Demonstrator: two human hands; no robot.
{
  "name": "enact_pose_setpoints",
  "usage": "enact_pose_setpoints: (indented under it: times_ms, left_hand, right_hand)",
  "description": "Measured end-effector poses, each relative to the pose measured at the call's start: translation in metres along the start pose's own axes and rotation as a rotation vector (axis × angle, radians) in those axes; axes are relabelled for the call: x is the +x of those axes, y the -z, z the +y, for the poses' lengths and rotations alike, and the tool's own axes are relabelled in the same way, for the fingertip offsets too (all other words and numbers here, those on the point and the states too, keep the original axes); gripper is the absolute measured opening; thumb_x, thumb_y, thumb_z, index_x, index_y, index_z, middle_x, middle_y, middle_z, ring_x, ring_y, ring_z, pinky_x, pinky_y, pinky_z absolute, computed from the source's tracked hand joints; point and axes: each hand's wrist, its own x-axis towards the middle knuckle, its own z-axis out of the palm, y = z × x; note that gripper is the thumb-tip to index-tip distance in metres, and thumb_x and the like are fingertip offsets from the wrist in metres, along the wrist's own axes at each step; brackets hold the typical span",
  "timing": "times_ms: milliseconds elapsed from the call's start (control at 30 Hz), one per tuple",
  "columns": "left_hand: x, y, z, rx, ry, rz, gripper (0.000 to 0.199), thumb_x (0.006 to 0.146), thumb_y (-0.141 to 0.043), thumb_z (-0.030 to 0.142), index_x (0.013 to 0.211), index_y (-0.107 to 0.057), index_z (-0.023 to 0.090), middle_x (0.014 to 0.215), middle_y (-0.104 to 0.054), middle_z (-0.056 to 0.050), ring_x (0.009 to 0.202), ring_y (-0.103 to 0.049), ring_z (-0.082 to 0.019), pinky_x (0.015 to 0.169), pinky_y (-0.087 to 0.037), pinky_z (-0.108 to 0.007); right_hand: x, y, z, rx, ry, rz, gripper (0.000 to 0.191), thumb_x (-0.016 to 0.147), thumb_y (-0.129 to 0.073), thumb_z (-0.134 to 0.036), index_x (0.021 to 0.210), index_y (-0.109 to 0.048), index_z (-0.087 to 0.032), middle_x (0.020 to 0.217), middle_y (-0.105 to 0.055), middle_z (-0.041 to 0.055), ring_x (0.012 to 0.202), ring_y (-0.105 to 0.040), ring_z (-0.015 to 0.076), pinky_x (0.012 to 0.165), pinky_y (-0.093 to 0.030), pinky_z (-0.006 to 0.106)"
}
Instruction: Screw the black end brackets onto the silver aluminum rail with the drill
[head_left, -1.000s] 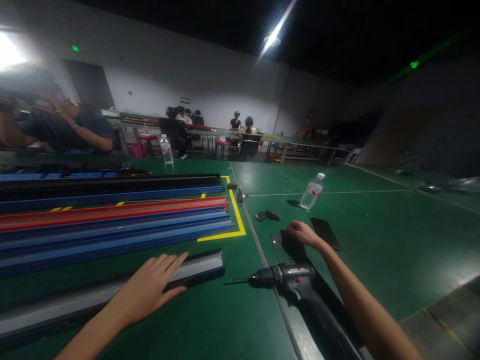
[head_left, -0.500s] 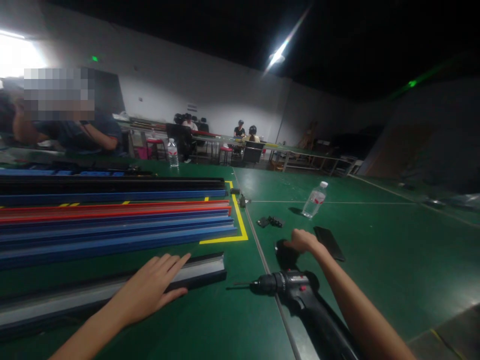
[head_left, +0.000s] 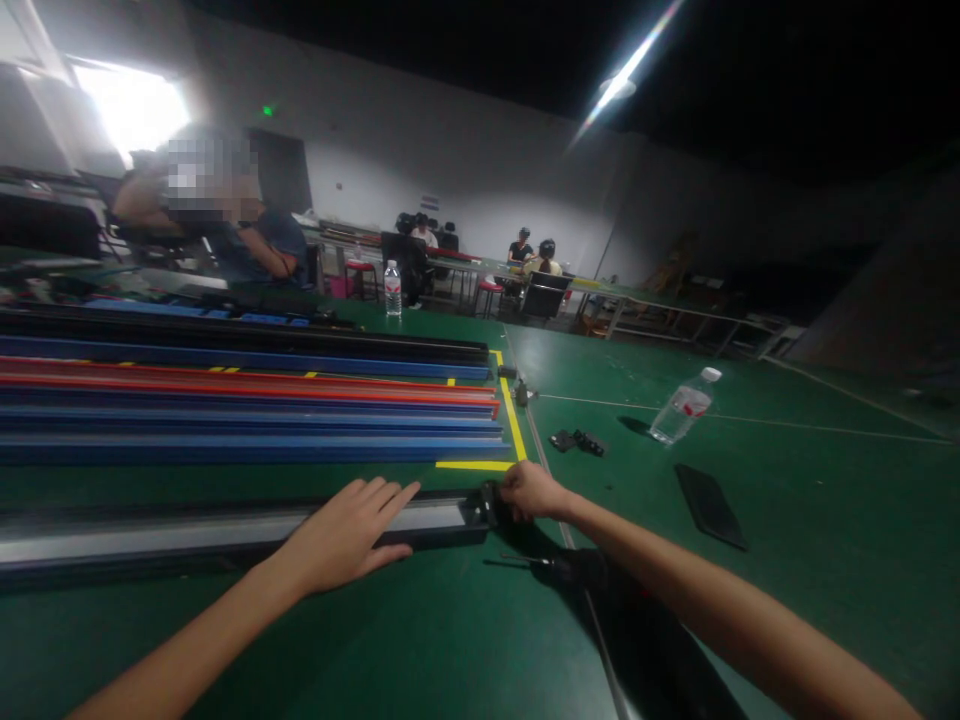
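Observation:
A long black channel rail (head_left: 442, 513) with a white inner face lies across the near left of the table. My left hand (head_left: 349, 535) rests over it, fingers stretched along the far side and thumb apart on the near side. At the rail's right end, my right hand (head_left: 534, 492) is closed on a small black end piece (head_left: 488, 503), which meets the rail's end; whether it is seated inside I cannot tell. Below my right forearm lies a black power drill (head_left: 570, 568), its bit pointing left and its body largely in shadow.
Blue, red and black rails (head_left: 405, 390) lie side by side within yellow tape (head_left: 480, 465). Small black parts (head_left: 577, 441), a water bottle (head_left: 682, 405) and a flat black object (head_left: 710, 505) are to the right. Another bottle (head_left: 392, 290) stands farther back. A person (head_left: 247, 235) sits opposite.
My right hand has moved left with the black piece, from beyond the drill to the rail's end. My left hand stays on the rail. The view has shifted left.

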Motion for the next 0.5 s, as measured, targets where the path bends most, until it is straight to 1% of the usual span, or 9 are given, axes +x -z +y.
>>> enact_pose_setpoints:
  times_ms: [100, 200, 267, 367, 500]
  left_hand:
    - [0.000, 0.000, 0.000, 0.023, -0.019, 0.016, 0.072, 0.102, -0.050, 0.060, 0.154, -0.044, 0.012, 0.134, -0.067, -0.018, 0.114, -0.063, -0.032, 0.094, -0.047, -0.045]
    - [-0.001, -0.003, -0.001, 0.038, -0.027, 0.043, 0.072, 0.101, -0.051, 0.060, 0.155, -0.043, 0.012, 0.133, -0.067, -0.018, 0.113, -0.063, -0.032, 0.094, -0.047, -0.045]
    - [-0.003, -0.006, -0.003, 0.047, -0.027, 0.052, 0.074, 0.101, -0.052, 0.061, 0.156, -0.042, 0.012, 0.132, -0.068, -0.017, 0.111, -0.063, -0.032, 0.093, -0.048, -0.045]
    - [-0.006, -0.011, -0.005, 0.055, -0.034, 0.061, 0.075, 0.101, -0.051, 0.061, 0.157, -0.039, 0.014, 0.133, -0.068, -0.016, 0.111, -0.064, -0.032, 0.093, -0.048, -0.045]
    - [-0.009, -0.014, -0.007, 0.061, -0.038, 0.071, 0.076, 0.101, -0.050, 0.062, 0.160, -0.035, 0.016, 0.135, -0.068, -0.015, 0.113, -0.064, -0.031, 0.095, -0.048, -0.046]
  right_hand:
    - [0.011, -0.011, -0.007, -0.015, 0.022, -0.073, 0.031, 0.099, -0.066, -0.036, 0.125, -0.065, -0.018, 0.122, -0.070, 0.0078, 0.098, -0.071, 0.0219, 0.083, -0.062, 0.042]
    - [0.013, -0.012, -0.002, -0.057, 0.036, -0.110, 0.030, 0.100, -0.065, -0.037, 0.123, -0.066, -0.017, 0.119, -0.071, 0.0073, 0.096, -0.072, 0.0212, 0.082, -0.062, 0.041]
    - [0.011, -0.012, 0.002, -0.096, 0.045, -0.112, 0.030, 0.100, -0.065, -0.037, 0.122, -0.066, -0.017, 0.116, -0.072, 0.0068, 0.093, -0.072, 0.0202, 0.080, -0.063, 0.040]
    - [0.005, -0.010, 0.007, -0.182, 0.059, -0.073, 0.028, 0.100, -0.065, -0.039, 0.118, -0.068, -0.017, 0.113, -0.073, 0.0059, 0.091, -0.072, 0.0200, 0.079, -0.062, 0.039]
    - [-0.002, -0.012, 0.009, -0.307, 0.072, 0.026, 0.027, 0.099, -0.065, -0.040, 0.113, -0.069, -0.018, 0.113, -0.073, 0.0060, 0.096, -0.071, 0.0212, 0.084, -0.061, 0.041]
